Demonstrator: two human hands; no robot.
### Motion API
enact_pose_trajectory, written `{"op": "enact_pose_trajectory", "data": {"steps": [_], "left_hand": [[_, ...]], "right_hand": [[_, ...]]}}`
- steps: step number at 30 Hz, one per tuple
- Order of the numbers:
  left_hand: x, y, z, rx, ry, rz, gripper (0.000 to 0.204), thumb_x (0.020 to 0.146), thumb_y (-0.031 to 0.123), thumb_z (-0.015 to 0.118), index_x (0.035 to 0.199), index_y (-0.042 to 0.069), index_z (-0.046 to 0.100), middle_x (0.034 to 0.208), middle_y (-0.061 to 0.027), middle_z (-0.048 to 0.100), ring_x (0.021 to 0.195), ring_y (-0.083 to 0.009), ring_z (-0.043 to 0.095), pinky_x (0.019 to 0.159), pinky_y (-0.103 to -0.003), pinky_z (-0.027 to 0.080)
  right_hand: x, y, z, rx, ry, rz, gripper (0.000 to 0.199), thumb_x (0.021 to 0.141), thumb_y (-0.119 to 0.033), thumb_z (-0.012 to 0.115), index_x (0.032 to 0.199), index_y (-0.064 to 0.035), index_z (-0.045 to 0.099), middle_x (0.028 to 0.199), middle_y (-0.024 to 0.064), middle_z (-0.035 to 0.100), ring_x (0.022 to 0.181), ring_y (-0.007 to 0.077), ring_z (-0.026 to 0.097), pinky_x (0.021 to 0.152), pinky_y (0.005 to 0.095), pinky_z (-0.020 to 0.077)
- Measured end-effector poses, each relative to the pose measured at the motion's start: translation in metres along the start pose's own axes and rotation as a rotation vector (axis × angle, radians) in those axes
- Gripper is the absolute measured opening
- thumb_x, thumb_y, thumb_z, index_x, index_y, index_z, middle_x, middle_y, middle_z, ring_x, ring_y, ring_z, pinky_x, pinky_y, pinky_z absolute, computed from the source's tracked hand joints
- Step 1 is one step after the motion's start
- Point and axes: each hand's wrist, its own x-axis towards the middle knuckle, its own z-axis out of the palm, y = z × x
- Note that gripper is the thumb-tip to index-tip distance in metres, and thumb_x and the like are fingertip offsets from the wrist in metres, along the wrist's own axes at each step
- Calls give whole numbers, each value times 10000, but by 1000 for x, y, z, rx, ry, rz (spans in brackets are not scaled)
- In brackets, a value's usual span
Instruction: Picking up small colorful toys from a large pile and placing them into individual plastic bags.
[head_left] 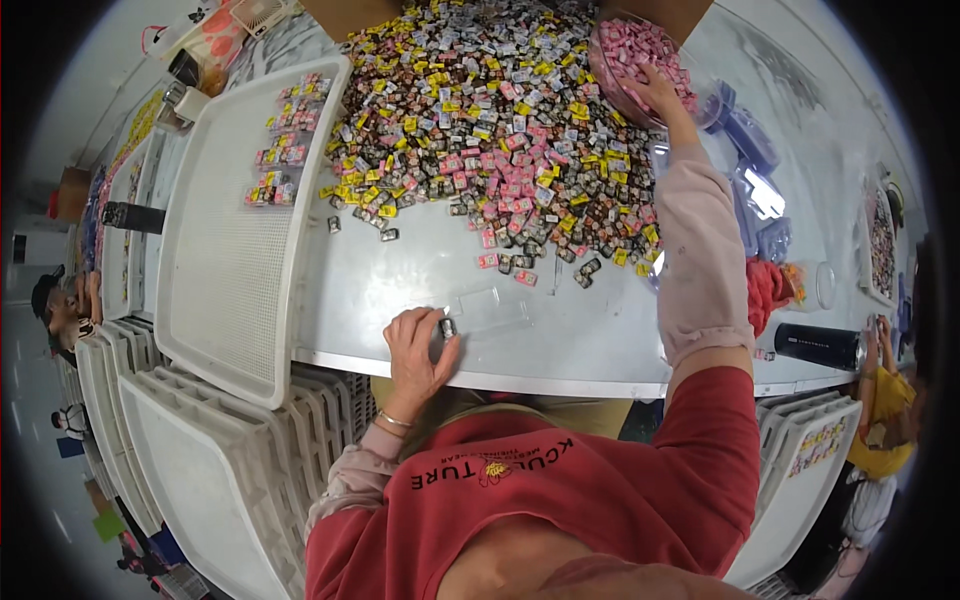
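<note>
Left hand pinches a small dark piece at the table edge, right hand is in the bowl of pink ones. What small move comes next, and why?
Probably the right hand lifts a few pink pieces out of the clear bowl and draws back toward the clear open case, since the left hand already waits beside that case with a dark piece.

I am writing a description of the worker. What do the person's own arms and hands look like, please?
Both forearms wear pale pink long sleeves under a red short-sleeved top with printed lettering. The left hand is bare, with a thin bracelet at the wrist. The right hand is bare too.
</note>
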Motion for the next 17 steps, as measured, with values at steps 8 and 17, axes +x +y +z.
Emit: {"op": "enact_pose_trajectory", "data": {"steps": [8, 17], "left_hand": [[-4, -2, -1, 14, 7, -8, 399, 735, 163, 701, 1095, 41, 579, 1071, -119, 531, 1021, -289, 486, 892, -393, 343], [-5, 0, -1, 40, -14, -2, 409, 744, 187, 704, 1109, 55, 574, 1081, -114, 529, 1029, -281, 484, 895, -389, 338]], "right_hand": [[-20, -33, 0, 546, -75, 113, 364, 747, -327, 740, 985, -63, 661, 939, 21, 621, 895, 128, 537, 772, 280, 427], [-20, -23, -2, 910, -137, 181, 658, 748, -273, 745, 1328, -90, 494, 1279, 95, 548, 1163, 185, 515, 954, 322, 416]]}}
